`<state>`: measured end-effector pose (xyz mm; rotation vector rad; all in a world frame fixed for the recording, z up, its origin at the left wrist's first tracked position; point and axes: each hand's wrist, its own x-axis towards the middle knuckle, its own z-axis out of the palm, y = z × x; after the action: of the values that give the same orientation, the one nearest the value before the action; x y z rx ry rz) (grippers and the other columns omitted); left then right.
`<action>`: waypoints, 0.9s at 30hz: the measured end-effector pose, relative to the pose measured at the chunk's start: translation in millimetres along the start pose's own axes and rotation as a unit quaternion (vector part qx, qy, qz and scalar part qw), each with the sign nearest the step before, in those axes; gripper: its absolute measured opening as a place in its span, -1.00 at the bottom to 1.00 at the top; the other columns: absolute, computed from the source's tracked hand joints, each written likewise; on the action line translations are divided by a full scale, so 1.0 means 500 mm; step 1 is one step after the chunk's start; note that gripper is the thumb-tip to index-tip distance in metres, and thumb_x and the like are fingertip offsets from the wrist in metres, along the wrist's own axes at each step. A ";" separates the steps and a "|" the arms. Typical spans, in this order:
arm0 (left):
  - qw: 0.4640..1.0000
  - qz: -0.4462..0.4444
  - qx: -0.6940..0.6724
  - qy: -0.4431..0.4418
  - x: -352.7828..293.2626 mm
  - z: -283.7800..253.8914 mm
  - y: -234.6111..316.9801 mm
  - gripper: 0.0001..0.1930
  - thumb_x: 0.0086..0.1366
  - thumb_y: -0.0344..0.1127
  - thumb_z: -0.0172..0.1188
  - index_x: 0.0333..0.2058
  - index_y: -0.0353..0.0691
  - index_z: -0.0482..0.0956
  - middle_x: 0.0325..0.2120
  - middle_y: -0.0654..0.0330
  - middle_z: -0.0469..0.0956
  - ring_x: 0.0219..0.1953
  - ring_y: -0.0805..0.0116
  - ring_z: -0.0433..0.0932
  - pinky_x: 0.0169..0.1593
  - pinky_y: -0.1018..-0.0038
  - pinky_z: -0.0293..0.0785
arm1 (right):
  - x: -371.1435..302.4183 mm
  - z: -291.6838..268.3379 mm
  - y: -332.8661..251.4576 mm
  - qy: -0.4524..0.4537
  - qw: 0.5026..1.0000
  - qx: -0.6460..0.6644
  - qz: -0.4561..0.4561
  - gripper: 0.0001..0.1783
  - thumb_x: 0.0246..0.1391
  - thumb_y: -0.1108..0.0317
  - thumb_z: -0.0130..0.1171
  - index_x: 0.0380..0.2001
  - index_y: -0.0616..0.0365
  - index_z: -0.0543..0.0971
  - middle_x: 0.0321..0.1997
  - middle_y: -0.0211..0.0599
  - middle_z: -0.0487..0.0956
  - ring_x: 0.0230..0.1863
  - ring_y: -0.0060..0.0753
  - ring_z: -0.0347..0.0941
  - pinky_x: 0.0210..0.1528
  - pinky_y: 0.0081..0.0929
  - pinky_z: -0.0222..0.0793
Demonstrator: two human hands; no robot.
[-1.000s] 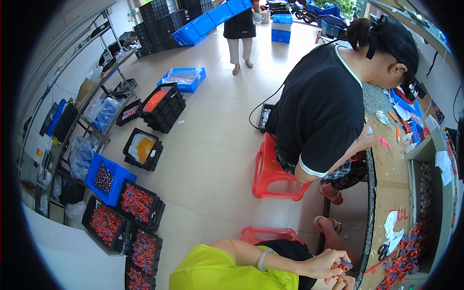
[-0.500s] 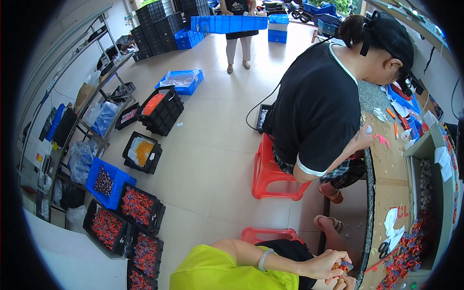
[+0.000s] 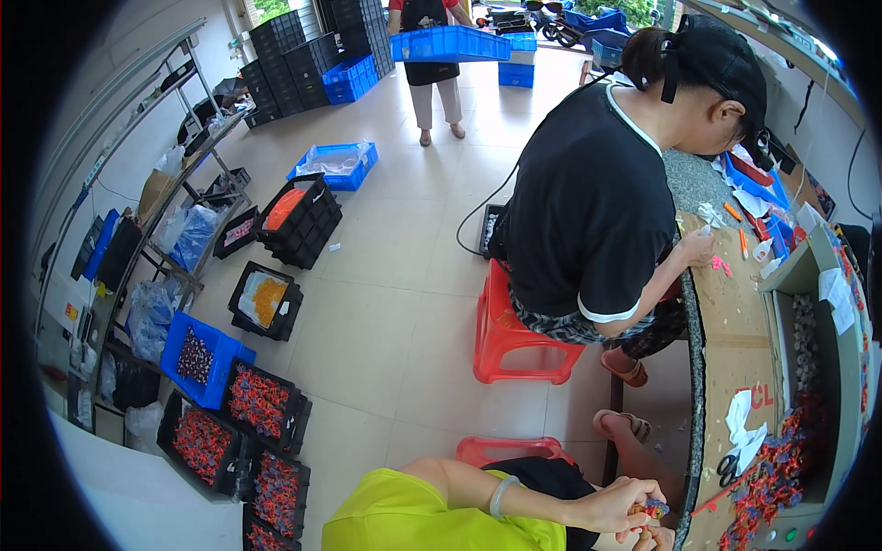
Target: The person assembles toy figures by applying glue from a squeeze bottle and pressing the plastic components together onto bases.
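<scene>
Near the lower edge, my left hand (image 3: pixel 611 507), with a pale bangle on its wrist, is closed on a small red, blue and orange piece (image 3: pixel 655 508), too small to name. Just below it, my right hand (image 3: pixel 654 538) has its fingers drawn together close to the piece, partly cut off by the lower edge; what it grips is hidden. On the table to the right lies a heap of similar red and blue pieces (image 3: pixel 767 491). Black-handled scissors (image 3: pixel 729 468) and crumpled white paper (image 3: pixel 746 430) rest beside the heap.
A co-worker in black (image 3: pixel 588 184) sits on a red stool (image 3: pixel 514 340), handling something small above the cardboard-covered table (image 3: pixel 735 321). Black crates (image 3: pixel 266 399) of red pieces line the floor at left. Farther off, a standing person carries a blue tray (image 3: pixel 450 44).
The view has shifted slightly. The standing person with the blue tray has come a little nearer. The co-worker's hand sits lower over the table. My hands hold nearly the same pose.
</scene>
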<state>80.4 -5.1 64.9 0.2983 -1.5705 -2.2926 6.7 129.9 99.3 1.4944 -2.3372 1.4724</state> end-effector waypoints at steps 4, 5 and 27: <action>1.000 -0.010 0.004 0.002 -0.002 -0.006 0.003 -0.72 0.17 -0.63 0.03 -0.12 -0.49 0.30 -0.54 0.04 0.55 -0.75 0.46 0.50 -0.65 0.56 0.40 | 0.002 0.002 0.004 -0.009 1.000 0.005 0.000 -0.90 0.13 0.51 0.14 -0.33 0.35 0.57 -0.37 -0.12 0.58 -0.35 -0.21 0.50 -0.24 -0.36 0.44; 1.000 -0.004 0.006 -0.004 -0.001 -0.004 0.003 -0.72 0.17 -0.63 0.03 -0.12 -0.49 0.30 -0.54 0.04 0.55 -0.75 0.46 0.50 -0.65 0.56 0.40 | 0.000 0.001 0.004 -0.005 1.000 0.004 -0.008 -0.89 0.14 0.50 0.14 -0.33 0.35 0.57 -0.37 -0.13 0.58 -0.35 -0.21 0.50 -0.25 -0.37 0.44; 0.999 -0.030 0.041 0.003 -0.011 -0.025 0.003 -0.68 0.20 -0.57 0.09 -0.05 -0.44 0.36 -0.47 0.01 0.57 -0.66 0.40 0.55 -0.51 0.50 0.46 | 0.005 0.017 -0.014 -0.012 1.000 0.003 0.002 -0.88 0.14 0.51 0.14 -0.32 0.38 0.58 -0.32 -0.10 0.59 -0.31 -0.23 0.52 -0.22 -0.38 0.47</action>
<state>90.2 -13.9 61.7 0.3777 -1.6755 -2.2728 14.3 121.4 100.4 1.5189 -2.3522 1.4708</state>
